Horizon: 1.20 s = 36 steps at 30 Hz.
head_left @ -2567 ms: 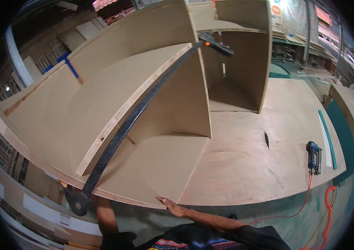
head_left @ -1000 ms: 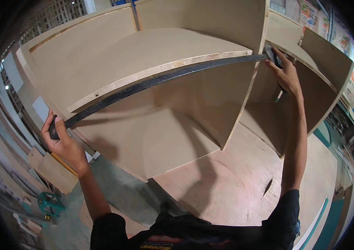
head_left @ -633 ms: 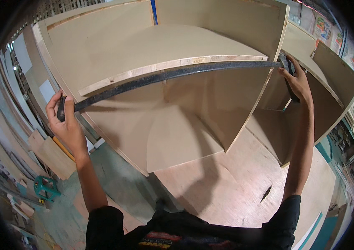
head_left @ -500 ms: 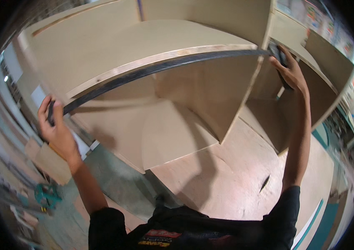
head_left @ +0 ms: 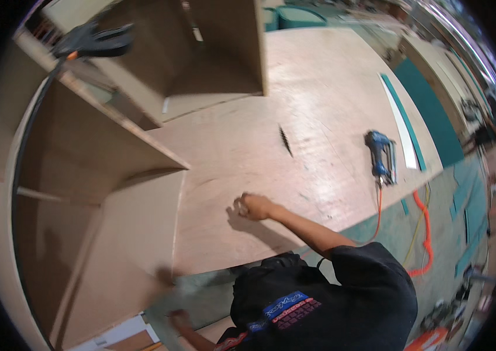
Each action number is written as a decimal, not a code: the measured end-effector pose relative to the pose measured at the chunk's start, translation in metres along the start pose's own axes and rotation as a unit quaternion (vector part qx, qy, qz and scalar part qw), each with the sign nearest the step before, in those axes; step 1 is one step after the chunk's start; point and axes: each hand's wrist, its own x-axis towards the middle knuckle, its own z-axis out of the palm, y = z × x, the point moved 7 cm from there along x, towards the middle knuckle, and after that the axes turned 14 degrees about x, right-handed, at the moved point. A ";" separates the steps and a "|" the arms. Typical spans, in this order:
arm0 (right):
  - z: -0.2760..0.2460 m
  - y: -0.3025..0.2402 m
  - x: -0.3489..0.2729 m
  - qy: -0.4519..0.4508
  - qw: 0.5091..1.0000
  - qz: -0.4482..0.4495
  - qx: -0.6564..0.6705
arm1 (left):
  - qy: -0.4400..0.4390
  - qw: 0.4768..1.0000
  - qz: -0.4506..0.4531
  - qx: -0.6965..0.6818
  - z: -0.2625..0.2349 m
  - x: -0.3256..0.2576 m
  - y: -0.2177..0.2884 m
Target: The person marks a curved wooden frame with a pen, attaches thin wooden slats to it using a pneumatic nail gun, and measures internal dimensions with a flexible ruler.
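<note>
My right hand (head_left: pixel 252 206) hangs just over the pale plywood table (head_left: pixel 224 152), its fingers loosely curled with a gap between them and nothing visible in them. Low in the view, my left hand (head_left: pixel 179 320) is smeared by motion beside the table's near edge, so its fingers cannot be read. A black bar clamp (head_left: pixel 93 44) now sits on the wooden cabinet (head_left: pixel 102 117) at the left, its long bar running along the front edge of a panel. Neither hand touches it. On the table's right side lies a blue nail gun (head_left: pixel 381 155) with an orange air hose.
A narrow, dark jagged piece (head_left: pixel 284 140) lies mid-table. White and green strips (head_left: pixel 403 123) rest near the right edge. The coiled orange hose (head_left: pixel 425 234) hangs past the table over the green floor (head_left: pixel 435 257). Another box-shaped cabinet section (head_left: pixel 201 58) stands at the back.
Both hands have let go of the clamp, which stays on the cabinet. My view has swung right, bringing the nail gun in; my right hand has come down over the table, my left lower.
</note>
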 end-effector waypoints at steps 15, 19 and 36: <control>0.113 0.050 -0.122 0.165 0.982 -0.061 -0.073 | -0.341 0.895 0.052 0.282 0.201 -0.111 0.013; 0.119 0.057 -0.108 0.151 0.985 -0.046 -0.076 | -0.232 0.971 0.009 0.057 0.158 -0.119 0.011; 0.323 -0.010 -0.177 -0.265 0.948 -0.150 -0.096 | 0.022 0.830 -0.555 -0.052 0.108 -0.619 -0.565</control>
